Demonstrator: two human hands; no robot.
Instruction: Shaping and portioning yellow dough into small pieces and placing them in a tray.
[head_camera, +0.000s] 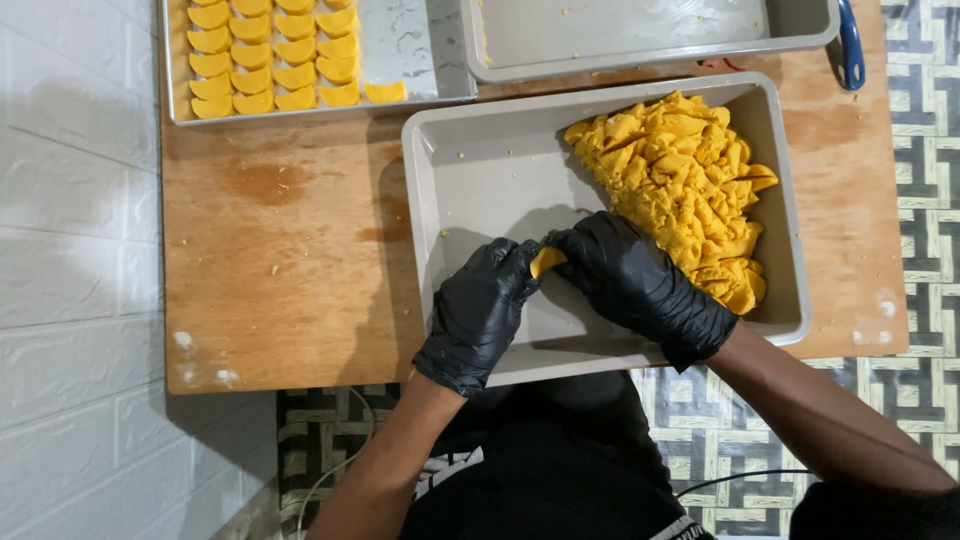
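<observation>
Wood table (290, 260), both hands w/ dough piece (546, 261)

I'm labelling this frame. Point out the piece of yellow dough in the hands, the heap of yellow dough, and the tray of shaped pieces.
piece of yellow dough (547, 261), head view, on its visible middle between the gloved hands.
heap of yellow dough (682, 190), head view, on the heap's centre.
tray of shaped pieces (405, 45), head view, on its bare metal floor.

Open room is offered by the bare left half of the near grey tray (470, 180) and the wooden board (280, 260) to its left, while passage is blocked on the right by the yellow dough heap (680, 180) and farther off by the baking sheet (400, 50) and the second grey tray (620, 40).
</observation>
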